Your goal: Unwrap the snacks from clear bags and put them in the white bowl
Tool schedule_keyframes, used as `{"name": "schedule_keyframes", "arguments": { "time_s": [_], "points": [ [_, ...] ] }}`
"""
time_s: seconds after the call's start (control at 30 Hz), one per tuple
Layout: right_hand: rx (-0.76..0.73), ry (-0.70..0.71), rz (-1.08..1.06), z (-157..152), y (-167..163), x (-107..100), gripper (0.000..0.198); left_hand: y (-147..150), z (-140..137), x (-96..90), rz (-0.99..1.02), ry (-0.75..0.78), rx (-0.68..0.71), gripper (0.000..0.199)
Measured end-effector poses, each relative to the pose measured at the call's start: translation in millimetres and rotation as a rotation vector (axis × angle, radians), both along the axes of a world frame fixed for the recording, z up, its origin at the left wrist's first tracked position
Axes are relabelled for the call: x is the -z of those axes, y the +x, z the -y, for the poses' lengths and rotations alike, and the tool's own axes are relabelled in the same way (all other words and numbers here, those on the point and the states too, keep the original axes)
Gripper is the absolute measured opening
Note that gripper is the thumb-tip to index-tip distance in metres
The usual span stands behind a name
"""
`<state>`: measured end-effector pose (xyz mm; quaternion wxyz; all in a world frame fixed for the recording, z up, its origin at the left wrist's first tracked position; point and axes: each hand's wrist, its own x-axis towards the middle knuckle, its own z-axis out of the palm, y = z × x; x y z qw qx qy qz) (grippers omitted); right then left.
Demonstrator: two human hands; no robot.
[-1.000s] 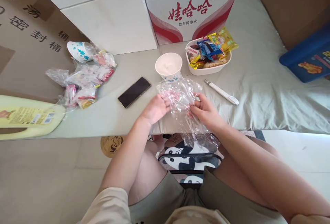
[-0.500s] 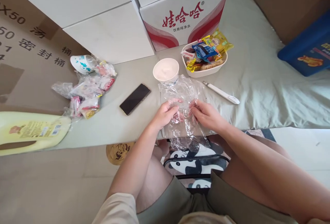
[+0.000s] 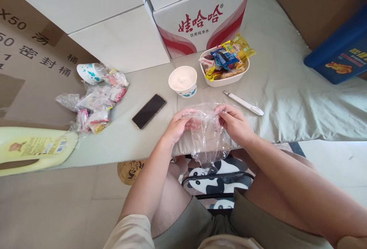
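Note:
A clear plastic bag (image 3: pixel 208 138) hangs between my hands, its top edge bunched and its lower end drooping past the bench edge over my lap. My left hand (image 3: pixel 181 124) grips the bag's left side, with the fingers partly seen through the film. On the right side, my right hand (image 3: pixel 233 122) pinches the bag between thumb and fingers. Just beyond the bag stands a white paper cup (image 3: pixel 183 82) with a blue leaf pattern and something white inside. A white utility knife (image 3: pixel 243 103) lies beyond my right hand, and a black phone (image 3: pixel 149 111) lies to the left.
A white tray (image 3: pixel 223 82) holds wrapped snacks. At the left are bagged snacks (image 3: pixel 96 101), a tipped paper cup (image 3: pixel 89 73) and a yellow bottle (image 3: pixel 37 145). Cartons (image 3: pixel 200 23) line the back; a blue container (image 3: pixel 341 56) stands at the right.
Both hands have shifted slightly away from my body and raised the bag's top. The bag no longer covers the cup's front, and its upper part is now gathered between my hands.

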<state>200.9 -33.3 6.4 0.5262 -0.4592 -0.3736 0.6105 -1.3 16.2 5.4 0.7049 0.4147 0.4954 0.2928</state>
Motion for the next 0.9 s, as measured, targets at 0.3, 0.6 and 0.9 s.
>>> {"name": "schedule_keyframes", "arguments": {
  "time_s": [0.3,0.6,0.9],
  "points": [
    [-0.052,-0.007,-0.1,1.0,0.0,1.5,0.022,1.1,0.1,-6.6,0.1,0.009,0.0,0.028],
    [-0.092,-0.068,0.004,1.4,1.9,3.6,0.04,2.9,1.2,-10.0,0.011,-0.011,-0.002,0.03],
    [-0.203,-0.05,0.214,3.3,2.5,-7.0,0.037,2.0,5.0,-11.6,-0.017,0.058,0.049,0.036]
  ]
}}
